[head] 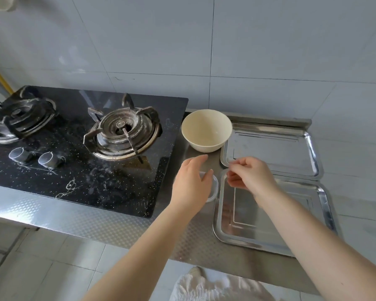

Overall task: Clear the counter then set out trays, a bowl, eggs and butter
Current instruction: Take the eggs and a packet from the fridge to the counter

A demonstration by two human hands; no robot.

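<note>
Left hand [192,181] covers clear container [213,190]; bowl [206,130] empty.

I see 2 bare forearms reaching forward. My left hand [193,181] lies palm down, fingers straight and relaxed. My right hand [251,175] hovers beside it, fingers curled inward, thumb meeting fingertips.

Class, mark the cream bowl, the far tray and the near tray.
cream bowl [206,130], head view, inner wall.
far tray [269,153], head view, flat bare floor.
near tray [269,216], head view, flat bare floor.
</note>
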